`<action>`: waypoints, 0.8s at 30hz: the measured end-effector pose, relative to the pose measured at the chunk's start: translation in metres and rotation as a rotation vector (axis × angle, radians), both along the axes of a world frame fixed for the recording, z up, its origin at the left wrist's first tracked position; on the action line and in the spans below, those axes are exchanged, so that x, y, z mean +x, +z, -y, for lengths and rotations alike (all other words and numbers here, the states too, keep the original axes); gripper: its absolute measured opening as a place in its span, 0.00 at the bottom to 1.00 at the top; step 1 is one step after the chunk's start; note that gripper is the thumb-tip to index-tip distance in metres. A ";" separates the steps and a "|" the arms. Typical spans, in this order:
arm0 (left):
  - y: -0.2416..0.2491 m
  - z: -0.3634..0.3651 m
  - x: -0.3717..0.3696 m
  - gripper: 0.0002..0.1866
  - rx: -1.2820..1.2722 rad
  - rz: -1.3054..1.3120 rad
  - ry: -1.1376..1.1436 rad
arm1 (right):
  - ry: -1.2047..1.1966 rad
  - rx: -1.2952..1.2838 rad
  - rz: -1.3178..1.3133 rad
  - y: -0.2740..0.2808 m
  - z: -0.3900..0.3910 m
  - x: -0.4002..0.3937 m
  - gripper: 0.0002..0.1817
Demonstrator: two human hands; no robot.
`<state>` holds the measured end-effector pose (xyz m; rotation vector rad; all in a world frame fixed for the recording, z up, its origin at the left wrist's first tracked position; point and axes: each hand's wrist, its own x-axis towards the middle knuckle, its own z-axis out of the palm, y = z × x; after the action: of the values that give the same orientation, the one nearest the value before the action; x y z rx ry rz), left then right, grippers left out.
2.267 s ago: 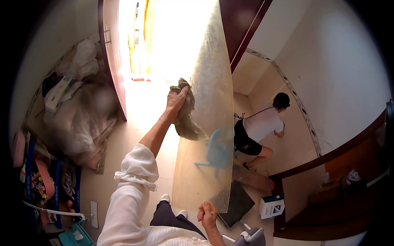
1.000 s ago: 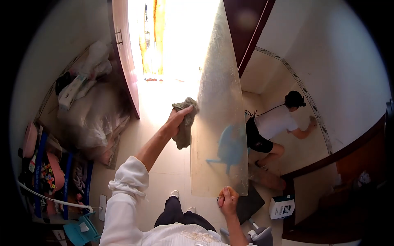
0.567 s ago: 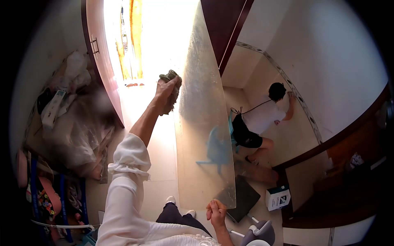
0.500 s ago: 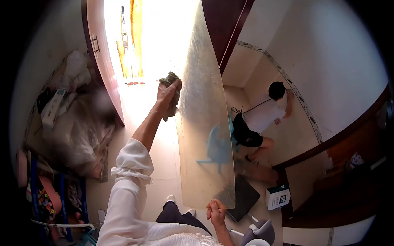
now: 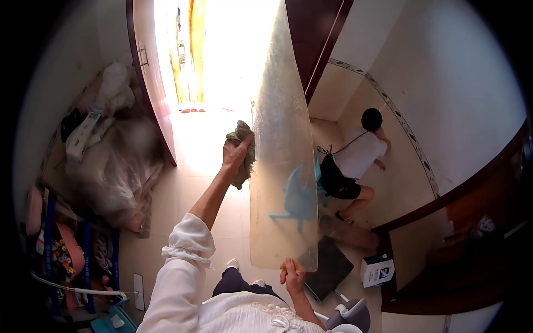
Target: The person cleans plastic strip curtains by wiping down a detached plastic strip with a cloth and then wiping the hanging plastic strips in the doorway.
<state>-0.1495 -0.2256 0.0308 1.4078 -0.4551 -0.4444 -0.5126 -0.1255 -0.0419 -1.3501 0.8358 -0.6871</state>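
A long translucent sheet (image 5: 280,222) hangs in front of me, its lower edge at hand height; a blue chair (image 5: 300,191) shows through it. My left hand (image 5: 236,152) is closed on a crumpled grey-green cloth (image 5: 242,166), which lies against the sheet's left edge. Low down, my right hand (image 5: 292,273) has its fingers closed round the sheet's bottom edge.
On the right a person (image 5: 358,158) in a white top sits facing the wall. A white box (image 5: 377,270) and a dark flat panel (image 5: 327,272) are on the floor. Plastic-wrapped things (image 5: 114,172) and a shoe rack (image 5: 69,250) stand at left, below an open door (image 5: 152,77).
My left hand has come down along the sheet's edge with the cloth. The view has shifted a little. The person's raised arm at the wall has lowered.
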 end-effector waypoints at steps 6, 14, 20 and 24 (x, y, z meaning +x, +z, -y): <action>-0.098 -0.053 -0.078 0.21 0.544 0.095 -0.284 | -0.037 -0.012 0.065 0.016 0.013 0.002 0.20; -0.147 -0.087 -0.067 0.19 -0.392 -0.864 -0.422 | 0.014 0.081 0.148 0.044 0.027 0.019 0.20; 0.030 -0.062 -0.037 0.28 -0.520 -0.807 -0.575 | 0.052 0.267 0.288 0.037 0.000 0.025 0.20; -0.003 -0.031 -0.083 0.18 -0.510 -0.584 -0.730 | -0.005 0.423 0.343 0.027 -0.008 0.031 0.20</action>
<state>-0.2322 -0.1943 0.0278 0.5359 -0.5398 -1.1964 -0.4814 -0.1179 -0.0149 -0.8221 0.6600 -0.6762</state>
